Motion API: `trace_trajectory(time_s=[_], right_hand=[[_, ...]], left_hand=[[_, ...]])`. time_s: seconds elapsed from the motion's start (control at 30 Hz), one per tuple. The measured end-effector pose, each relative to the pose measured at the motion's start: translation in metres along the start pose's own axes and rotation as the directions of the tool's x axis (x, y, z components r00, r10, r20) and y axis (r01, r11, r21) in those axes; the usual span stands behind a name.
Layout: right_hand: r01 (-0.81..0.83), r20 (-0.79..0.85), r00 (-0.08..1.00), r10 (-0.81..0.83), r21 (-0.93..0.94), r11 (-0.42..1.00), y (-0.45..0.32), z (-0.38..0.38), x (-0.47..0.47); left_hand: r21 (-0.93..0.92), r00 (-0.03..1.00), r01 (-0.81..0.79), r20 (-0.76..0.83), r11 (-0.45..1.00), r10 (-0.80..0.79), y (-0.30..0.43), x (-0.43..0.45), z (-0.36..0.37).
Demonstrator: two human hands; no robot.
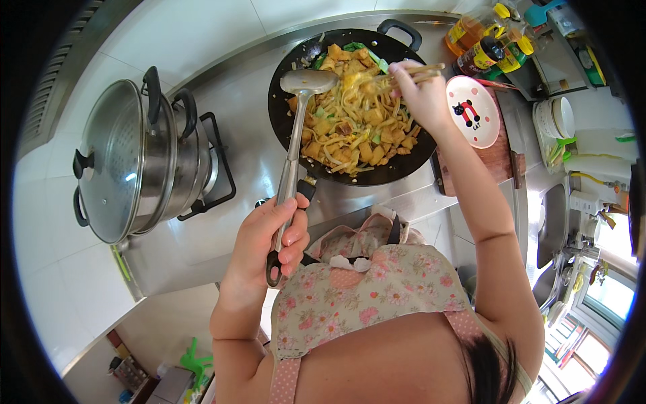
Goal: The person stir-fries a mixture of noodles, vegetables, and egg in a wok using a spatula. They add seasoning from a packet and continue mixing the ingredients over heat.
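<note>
A black wok (353, 180) holds wide noodles (353, 111) mixed with browned chunks and green leaves. My left hand (275, 227) grips the handle of a metal spatula (295, 151), whose blade rests at the wok's upper left, over the food. In my right hand (415, 96) is a pair of wooden chopsticks (426, 73), their tips among the noodles and slightly blurred. Just right of that hand, an oval cat-patterned plate (484, 113) lies on a wooden cutting board (497, 166).
A lidded steel steamer pot (113, 161) stands on the left burner. Several sauce and oil bottles (474, 55) are at the back right, beyond the board. Stacked bowls (560, 118) and a sink (552, 222) lie farther right. The wok's loop handle (404, 30) sticks out behind.
</note>
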State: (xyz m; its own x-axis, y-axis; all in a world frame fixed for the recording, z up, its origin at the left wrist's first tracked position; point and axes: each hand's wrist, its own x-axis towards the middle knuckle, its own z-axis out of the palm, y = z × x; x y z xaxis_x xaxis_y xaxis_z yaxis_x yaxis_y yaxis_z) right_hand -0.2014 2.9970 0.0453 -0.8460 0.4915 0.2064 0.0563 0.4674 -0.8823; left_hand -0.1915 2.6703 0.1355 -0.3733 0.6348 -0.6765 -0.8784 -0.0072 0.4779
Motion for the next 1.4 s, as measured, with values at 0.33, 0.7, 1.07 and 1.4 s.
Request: trace_trajectory(time_s=[0.33, 0.7, 1.07, 1.4], right_hand=[[-0.06, -0.004, 0.998, 0.06, -0.033, 0.998, -0.01, 0.02, 0.008], [-0.091, -0.116, 0.989, 0.095, 0.043, 0.995, -0.008, 0.027, 0.015], [-0.124, -0.22, 0.969, 0.115, -0.027, 0.992, 0.003, 0.022, 0.025], [-0.1, -0.131, 0.984, 0.124, 0.177, 0.979, -0.041, -0.024, 0.009]], left_hand=[[-0.024, 0.999, -0.044, -0.016, 0.999, 0.044, -0.001, 0.0, 0.005], [-0.008, 0.998, -0.063, -0.011, 0.998, 0.063, -0.002, 0.002, 0.005], [-0.018, 0.998, -0.07, -0.005, 0.997, 0.07, -0.001, 0.001, 0.007], [-0.033, 0.997, -0.067, -0.029, 0.997, 0.066, 0.0, 0.003, 0.005]])
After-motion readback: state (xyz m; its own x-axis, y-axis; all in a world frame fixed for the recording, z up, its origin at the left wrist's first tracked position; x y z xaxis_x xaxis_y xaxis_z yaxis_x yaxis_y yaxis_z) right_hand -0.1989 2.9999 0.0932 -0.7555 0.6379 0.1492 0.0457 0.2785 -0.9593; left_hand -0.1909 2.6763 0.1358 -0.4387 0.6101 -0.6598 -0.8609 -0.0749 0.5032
